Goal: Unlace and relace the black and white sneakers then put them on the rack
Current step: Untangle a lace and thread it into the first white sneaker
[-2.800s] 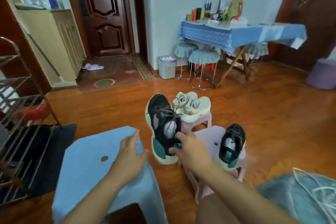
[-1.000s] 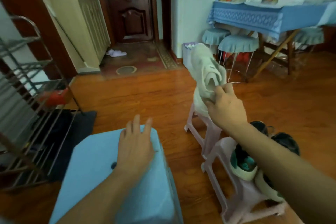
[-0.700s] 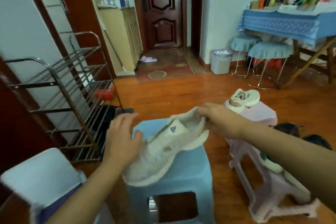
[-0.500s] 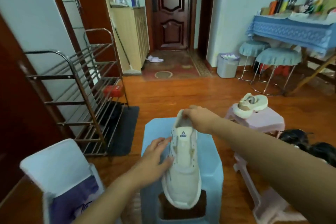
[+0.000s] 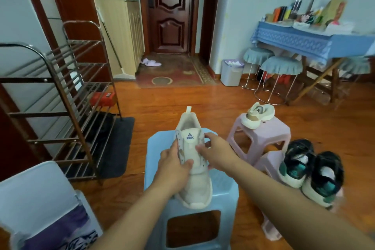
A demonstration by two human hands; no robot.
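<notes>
From my feed, the biggest thing is the metal shoe rack on the left, its slatted shelves holding only a red box on a middle tier, with a dark mat on the floor under its base. Far right stands a bench under a blue cloth, crowded with books and clutter, round cushioned stools tucked beneath it and a pale bin beside them.

Directly in front of me is a blue plastic stool, and on its seat lies a cream sneaker, toe toward me, heel away. To the right are two pink stools; the farther one carries the matching cream sneaker, and the nearer one carries the black and white sneakers side by side, heels toward me, well apart from the rack.

My left hand grips the cream sneaker's left side, thumb lying over the tongue area. My right hand pinches the upper along its right eyelet edge, near the tongue label.
</notes>
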